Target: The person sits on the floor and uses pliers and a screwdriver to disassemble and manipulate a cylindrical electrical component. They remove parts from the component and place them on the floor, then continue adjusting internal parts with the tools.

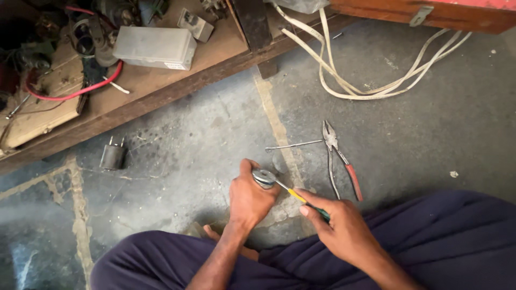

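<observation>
Our left hand (248, 201) is closed around a small round metal part (264, 178), low in the middle of the frame, with only its shiny, ridged top showing above the fingers. Just to its right, our right hand (344, 231) pinches a screwdriver (301, 197) with a yellow and green handle, its thin steel tip resting on the top of the part. We judge the chief risk to be a slip: the tip sits on smooth, curved metal, and if we press at a slant it could skid off into the thumb or palm that wraps the part. A loose grip could also let the part twist or drop onto the hard floor (204, 134).

Reading from the left of the frame, a low wooden worktop (161, 86) runs across the upper left, its board worn and dusty, carrying a glossy red cable (75, 92) and a pale, boxy plastic case (155, 47). Below it a small dark cylinder (113, 156) with two prongs stands on rough, stained grey concrete. Right of centre lie a thin metal rod (293, 145) and steel pliers (338, 158), one grip red and the other bare; they lie close enough to be knocked. In the upper right, flat white cord (365, 88) loops loosely beneath a reddish wooden box (430, 13).
</observation>
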